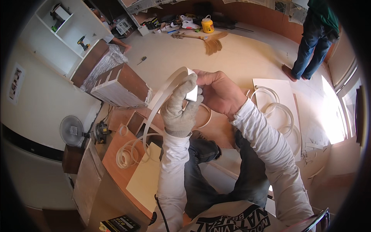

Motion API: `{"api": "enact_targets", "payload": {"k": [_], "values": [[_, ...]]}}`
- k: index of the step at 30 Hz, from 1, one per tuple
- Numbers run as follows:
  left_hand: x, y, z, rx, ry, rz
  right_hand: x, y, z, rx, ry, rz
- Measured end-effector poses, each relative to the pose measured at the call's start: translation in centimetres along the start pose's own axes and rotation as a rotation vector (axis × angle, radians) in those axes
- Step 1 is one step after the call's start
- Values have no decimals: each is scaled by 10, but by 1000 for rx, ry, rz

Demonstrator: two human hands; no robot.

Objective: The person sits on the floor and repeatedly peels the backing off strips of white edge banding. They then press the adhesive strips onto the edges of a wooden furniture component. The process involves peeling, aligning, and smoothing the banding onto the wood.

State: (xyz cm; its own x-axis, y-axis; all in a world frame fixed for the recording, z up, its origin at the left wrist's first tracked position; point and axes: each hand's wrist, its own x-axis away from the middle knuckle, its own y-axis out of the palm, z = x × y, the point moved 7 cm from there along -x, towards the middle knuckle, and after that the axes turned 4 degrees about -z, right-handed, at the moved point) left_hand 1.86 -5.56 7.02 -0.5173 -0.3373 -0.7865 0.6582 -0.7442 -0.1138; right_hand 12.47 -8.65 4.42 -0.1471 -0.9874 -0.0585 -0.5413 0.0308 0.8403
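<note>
A long white edge-banding strip (pixel 166 86) arcs up from the left and bends over at my hands. My left hand (pixel 178 114), in a pale knit glove, is closed round it, and a short flat white piece of it shows between the gloved fingers. Bare and curled, my right hand (pixel 220 92) pinches the strip near its bend, close beside the left fingertips. The right fingertips are partly hidden behind the glove. Lower down, the strip runs toward a loose coil of banding (pixel 125 157) on a reddish-brown board (pixel 111 152).
More banding loops (pixel 284 112) lie on a white panel (pixel 257 82) at the right. A brown cabinet box (pixel 121 87), a fan (pixel 72 130) and a router-like power tool (pixel 101 129) stand left. Farther off are a broom (pixel 212 44), a yellow tub (pixel 207 25) and a standing person (pixel 315 42).
</note>
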Motion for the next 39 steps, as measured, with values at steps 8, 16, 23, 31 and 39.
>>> {"api": "enact_targets", "payload": {"k": [8,16,23,31,39], "values": [[-2,-2,-5,359,-115,-65,9,-4,-5,11,37,-1],[-2,-7,-7,103,-99,-63,-3,-15,1,1,-42,-14],[-13,-18,10,25,-172,-338,0,-22,-14,225,137,-104],[-57,-19,-7,-456,-362,-956,29,5,-6,441,273,-343],[-44,-34,8,-290,-684,-1072,37,-3,-26,995,156,-270]]}}
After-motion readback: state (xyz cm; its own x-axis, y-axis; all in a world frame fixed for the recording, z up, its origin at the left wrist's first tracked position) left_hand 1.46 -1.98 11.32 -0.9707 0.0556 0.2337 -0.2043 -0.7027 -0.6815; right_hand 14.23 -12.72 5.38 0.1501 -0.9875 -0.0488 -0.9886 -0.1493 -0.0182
